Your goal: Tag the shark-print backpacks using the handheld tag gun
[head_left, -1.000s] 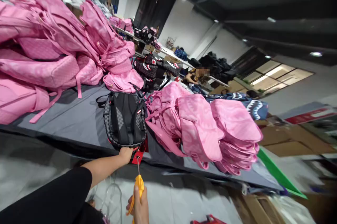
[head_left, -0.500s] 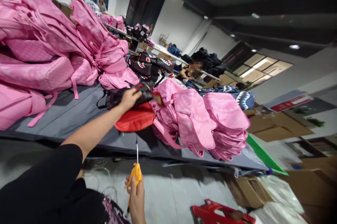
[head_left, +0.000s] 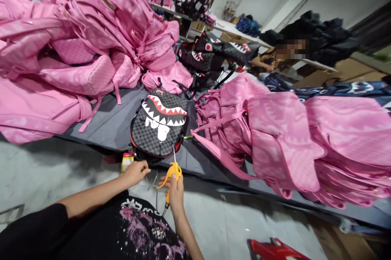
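Observation:
A dark checkered backpack (head_left: 160, 130) with a printed shark mouth lies face up on the grey-covered table, close to its front edge. In my right hand (head_left: 176, 188) is a yellow air blow gun (head_left: 174, 170), its thin metal nozzle reaching the backpack's lower right edge. My left hand (head_left: 137, 171) is closed just below the backpack's lower left edge; whatever its fingers may pinch is hidden. Beside that hand hangs a yellow and red tag (head_left: 127, 161).
Pink backpacks (head_left: 70, 64) are heaped on the left, and more pink backpacks (head_left: 275, 138) are stacked on the right. Behind lie dark shark-print bags (head_left: 198, 58). A person (head_left: 271, 58) is at the back. Something red (head_left: 276, 250) stands on the floor.
My left hand has let go of the dark bag's top and come down to its lower edge. The backpack now lies flat, its print showing. The blow gun has risen to it.

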`<state>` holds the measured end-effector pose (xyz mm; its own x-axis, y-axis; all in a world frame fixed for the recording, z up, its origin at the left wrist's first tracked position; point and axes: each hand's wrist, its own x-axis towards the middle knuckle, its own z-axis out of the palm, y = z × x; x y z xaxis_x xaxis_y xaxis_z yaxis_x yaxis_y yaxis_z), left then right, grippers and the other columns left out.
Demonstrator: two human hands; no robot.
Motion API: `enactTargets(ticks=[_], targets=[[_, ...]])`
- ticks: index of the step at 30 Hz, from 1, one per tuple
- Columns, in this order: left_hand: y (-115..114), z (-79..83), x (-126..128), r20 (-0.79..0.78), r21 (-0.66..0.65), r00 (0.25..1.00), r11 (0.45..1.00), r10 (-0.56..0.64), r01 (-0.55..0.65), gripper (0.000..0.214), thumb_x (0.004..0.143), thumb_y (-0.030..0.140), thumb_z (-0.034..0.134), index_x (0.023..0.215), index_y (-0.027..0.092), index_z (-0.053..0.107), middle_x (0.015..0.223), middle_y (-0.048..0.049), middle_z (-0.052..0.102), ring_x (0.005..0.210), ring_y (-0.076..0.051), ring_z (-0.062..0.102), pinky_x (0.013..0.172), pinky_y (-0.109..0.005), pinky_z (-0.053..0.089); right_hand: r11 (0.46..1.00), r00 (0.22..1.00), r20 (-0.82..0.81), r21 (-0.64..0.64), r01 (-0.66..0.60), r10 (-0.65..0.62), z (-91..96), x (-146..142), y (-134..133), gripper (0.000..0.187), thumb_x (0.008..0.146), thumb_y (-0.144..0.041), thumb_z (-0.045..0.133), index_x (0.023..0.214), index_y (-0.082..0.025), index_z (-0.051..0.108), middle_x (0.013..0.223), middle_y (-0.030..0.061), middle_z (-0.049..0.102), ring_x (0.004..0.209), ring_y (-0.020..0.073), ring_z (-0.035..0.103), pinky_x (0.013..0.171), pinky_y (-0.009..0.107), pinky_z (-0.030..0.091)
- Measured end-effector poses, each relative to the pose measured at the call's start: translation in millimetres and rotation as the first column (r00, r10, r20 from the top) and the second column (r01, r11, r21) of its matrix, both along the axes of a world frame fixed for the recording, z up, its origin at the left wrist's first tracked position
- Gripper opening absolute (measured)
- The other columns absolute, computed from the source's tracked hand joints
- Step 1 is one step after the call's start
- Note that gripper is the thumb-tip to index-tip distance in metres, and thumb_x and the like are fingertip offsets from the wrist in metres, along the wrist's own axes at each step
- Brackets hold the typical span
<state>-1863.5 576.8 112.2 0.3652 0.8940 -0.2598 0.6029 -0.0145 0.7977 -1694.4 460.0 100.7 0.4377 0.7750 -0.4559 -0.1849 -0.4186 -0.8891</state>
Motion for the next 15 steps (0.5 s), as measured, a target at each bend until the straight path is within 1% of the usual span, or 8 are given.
enactTargets(ticks=[2, 3, 5, 7, 10, 12, 13, 15], targets=[[4, 10.8, 5, 0.121, -0.005, 0.989, 0.997, -0.079, 0.08, 0.061, 0.071, 0.032, 0.075, 0.128, 0.016, 0.062, 0.135, -0.0127, 0.061, 0.128, -0.029, 0.053, 0.105, -0.039, 0.048, 0.999, 0.998, -0.054, -0.041, 0.022, -0.025, 5.3, -6, -5, 0.063, 0.085, -0.07, 0.04, 0.122, -0.019, 0.038, 0.089, 0.0085, 0.068, 0.062, 0.0197, 0.066, 0.04, 0.023, 0.03], [7, 16.2, 13, 0.206, -0.076, 0.974, 0.991, -0.091, 0.109, 0.071, 0.073, 0.031, 0.074, 0.14, 0.018, 0.051, 0.142, -0.0137, 0.056, 0.133, -0.029, 0.049, 0.107, -0.041, 0.046, 0.999, 0.998, -0.059, -0.039, 0.005, -0.008, 8.2, -11, -8, 0.062, 0.086, -0.07, 0.041, 0.122, -0.019, 0.039, 0.09, 0.0084, 0.068, 0.063, 0.0195, 0.065, 0.041, 0.023, 0.031], [12, 25.7, 35, 0.374, -0.281, 0.925, 0.942, -0.072, 0.186, 0.067, 0.089, 0.035, 0.055, 0.149, 0.015, 0.033, 0.138, -0.02, 0.058, 0.124, -0.027, 0.059, 0.099, -0.042, 0.05, 0.999, 0.998, -0.046, 0.019, -0.049, 0.05, 13.7, -24, -16, 0.057, 0.088, -0.066, 0.045, 0.12, -0.018, 0.044, 0.094, 0.0082, 0.068, 0.07, 0.019, 0.066, 0.045, 0.024, 0.036], [11, 33.3, 57, 0.469, -0.413, 0.881, 0.867, -0.06, 0.278, 0.054, 0.098, 0.037, 0.033, 0.146, 0.011, 0.033, 0.121, -0.0223, 0.067, 0.103, -0.025, 0.07, 0.088, -0.04, 0.054, 0.989, 0.994, -0.041, 0.112, -0.094, 0.099, 17.7, -36, -25, 0.051, 0.09, -0.062, 0.047, 0.115, -0.018, 0.05, 0.098, 0.008, 0.068, 0.08, 0.0189, 0.065, 0.056, 0.025, 0.045], [13, 37.3, 59, 0.46, -0.374, 0.863, 0.836, -0.208, 0.401, 0.056, 0.096, 0.041, 0.039, 0.143, 0.011, 0.04, 0.117, -0.0216, 0.069, 0.096, -0.025, 0.071, 0.088, -0.041, 0.054, 0.985, 0.994, -0.081, 0.165, -0.058, 0.072, 17.1, -38, -39, 0.054, 0.088, -0.067, 0.05, 0.108, -0.017, 0.056, 0.094, 0.0066, 0.068, 0.079, 0.0183, 0.064, 0.07, 0.029, 0.051], [29, 29.8, 36, 0.273, -0.197, 0.862, 0.852, -0.427, 0.485, 0.068, 0.085, 0.037, 0.058, 0.147, 0.015, 0.04, 0.135, -0.0207, 0.061, 0.116, -0.029, 0.064, 0.101, -0.045, 0.048, 0.99, 0.989, -0.146, 0.132, 0.044, -0.024, 12.6, -29, -47, 0.062, 0.084, -0.074, 0.052, 0.108, -0.018, 0.057, 0.087, 0.0051, 0.067, 0.073, 0.0181, 0.064, 0.069, 0.03, 0.053], [43, 22.8, 21, 0.035, 0.001, 0.838, 0.839, -0.544, 0.545, 0.082, 0.076, 0.034, 0.07, 0.15, 0.021, 0.037, 0.151, -0.017, 0.047, 0.136, -0.031, 0.049, 0.113, -0.046, 0.038, 0.988, 0.977, -0.194, 0.11, 0.111, -0.089, 9.9, -23, -50, 0.065, 0.082, -0.077, 0.052, 0.109, -0.018, 0.057, 0.084, 0.0043, 0.066, 0.07, 0.0182, 0.064, 0.069, 0.031, 0.053], [77, 5.7, -6, -0.418, 0.282, 0.78, 0.75, -0.465, 0.598, 0.101, 0.063, 0.021, 0.078, 0.154, 0.027, 0.032, 0.165, -0.0126, 0.019, 0.153, -0.035, 0.015, 0.122, -0.055, 0.016, 0.969, 0.928, -0.309, 0.061, 0.239, -0.209, 4.6, -13, -55, 0.068, 0.078, -0.08, 0.055, 0.109, -0.019, 0.056, 0.083, 0.0036, 0.065, 0.07, 0.0186, 0.065, 0.071, 0.033, 0.055]])
